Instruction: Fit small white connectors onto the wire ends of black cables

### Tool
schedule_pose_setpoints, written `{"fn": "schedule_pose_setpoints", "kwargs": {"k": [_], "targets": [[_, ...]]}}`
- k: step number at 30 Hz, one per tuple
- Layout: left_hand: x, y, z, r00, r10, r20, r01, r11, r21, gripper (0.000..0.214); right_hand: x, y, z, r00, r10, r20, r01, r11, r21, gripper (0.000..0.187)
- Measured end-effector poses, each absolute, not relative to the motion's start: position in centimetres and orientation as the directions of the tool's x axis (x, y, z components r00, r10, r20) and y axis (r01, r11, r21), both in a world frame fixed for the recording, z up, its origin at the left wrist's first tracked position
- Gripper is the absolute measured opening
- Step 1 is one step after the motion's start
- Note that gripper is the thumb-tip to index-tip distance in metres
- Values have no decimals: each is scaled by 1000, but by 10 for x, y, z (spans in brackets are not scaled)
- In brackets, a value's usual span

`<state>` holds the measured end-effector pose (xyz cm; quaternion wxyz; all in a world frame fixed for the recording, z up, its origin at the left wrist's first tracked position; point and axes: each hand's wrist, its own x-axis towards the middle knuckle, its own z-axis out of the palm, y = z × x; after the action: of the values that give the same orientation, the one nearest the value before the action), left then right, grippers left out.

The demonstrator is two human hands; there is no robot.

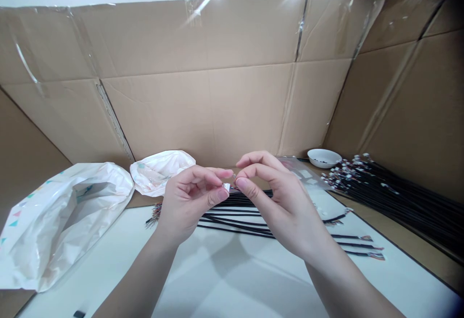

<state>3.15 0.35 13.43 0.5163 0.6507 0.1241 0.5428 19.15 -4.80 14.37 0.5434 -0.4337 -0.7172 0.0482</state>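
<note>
Between thumb and fingers, my left hand (192, 199) pinches a small white connector (226, 187). Close beside it, my right hand (275, 197) is closed on thin wire ends (234, 177), whose tips are too small to make out. The two hands almost touch, held above a row of black cables (232, 215) lying crosswise on the white table. Coloured wires (155, 214) fan out from the cables' left ends. At the right, several cables show stripped ends (375, 256).
Two white plastic bags, a large open one (105, 221) and a smaller one (159, 173), stand at the left. Far right lie a white bowl (324, 158) with dark bits and a bundle of black cables (406, 197) with white connectors. Cardboard walls (203, 100) enclose the table (232, 284).
</note>
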Motion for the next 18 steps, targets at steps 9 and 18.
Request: {"fn": "schedule_pose_setpoints", "kwargs": {"k": [9, 18], "targets": [[32, 3, 133, 367, 701, 611, -398, -475, 785, 19, 189, -49, 147, 51, 754, 655, 552, 525, -647, 17], [33, 3, 135, 364, 701, 613, -393, -481, 784, 19, 184, -47, 145, 66, 647, 760, 722, 495, -484, 5]]}}
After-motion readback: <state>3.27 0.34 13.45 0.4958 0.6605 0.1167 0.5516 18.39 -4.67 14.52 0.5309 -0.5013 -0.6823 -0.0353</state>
